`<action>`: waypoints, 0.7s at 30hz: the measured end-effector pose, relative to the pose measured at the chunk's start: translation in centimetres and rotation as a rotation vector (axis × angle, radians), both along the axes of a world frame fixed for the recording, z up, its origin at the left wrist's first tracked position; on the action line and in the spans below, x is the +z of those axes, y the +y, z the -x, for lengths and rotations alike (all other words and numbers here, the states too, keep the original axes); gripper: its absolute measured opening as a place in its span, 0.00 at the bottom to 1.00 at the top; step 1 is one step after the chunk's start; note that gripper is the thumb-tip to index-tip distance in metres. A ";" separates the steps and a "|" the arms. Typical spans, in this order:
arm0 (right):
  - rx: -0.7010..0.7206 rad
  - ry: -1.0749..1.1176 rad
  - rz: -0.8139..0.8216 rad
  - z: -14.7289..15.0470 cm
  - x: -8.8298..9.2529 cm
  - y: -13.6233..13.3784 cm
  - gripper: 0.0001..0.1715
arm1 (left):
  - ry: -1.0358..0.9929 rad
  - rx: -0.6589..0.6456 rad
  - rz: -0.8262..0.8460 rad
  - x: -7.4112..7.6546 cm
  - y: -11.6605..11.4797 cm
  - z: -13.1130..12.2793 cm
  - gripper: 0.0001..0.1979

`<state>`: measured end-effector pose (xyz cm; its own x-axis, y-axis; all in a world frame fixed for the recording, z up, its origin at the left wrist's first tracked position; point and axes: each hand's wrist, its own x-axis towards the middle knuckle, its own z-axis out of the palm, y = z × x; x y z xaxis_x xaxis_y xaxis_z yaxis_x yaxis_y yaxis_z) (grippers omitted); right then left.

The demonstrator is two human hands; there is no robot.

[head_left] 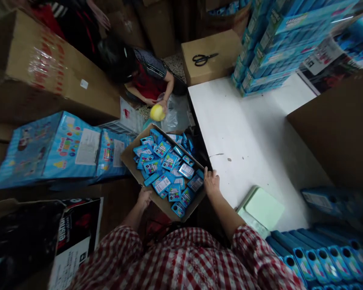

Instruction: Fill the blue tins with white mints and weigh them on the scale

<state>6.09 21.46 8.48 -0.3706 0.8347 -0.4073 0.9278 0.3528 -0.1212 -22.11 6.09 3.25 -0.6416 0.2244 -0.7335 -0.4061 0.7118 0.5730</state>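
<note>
A cardboard box [129, 158] filled with several small blue packets [166, 169] is tilted in front of me, between my two hands. My left hand [144, 198] grips the box's near left edge, fingers curled round the cardboard. My right hand [211, 182] holds the box's right corner beside the white table [254, 137], fingers wrapped over the rim. My sleeves are red and white check.
Another person crouches beyond the box holding a yellow ball [157, 112]. Scissors [204, 59] lie on a brown carton. Stacked blue boxes [272, 44] stand at the table's far end, more blue boxes [320, 253] at near right. A pale green scale [261, 209] sits on the table.
</note>
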 end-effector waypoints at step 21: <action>-0.089 -0.015 0.226 -0.8 -1.3 -6.9 0.21 | 0.162 -0.177 -0.050 0.7 9.1 4.5 0.16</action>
<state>6.93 14.55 7.21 -0.2920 0.7506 -0.5927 0.9564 0.2350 -0.1735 -26.62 15.17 3.98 -0.6977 0.3768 -0.6093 -0.1775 0.7331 0.6566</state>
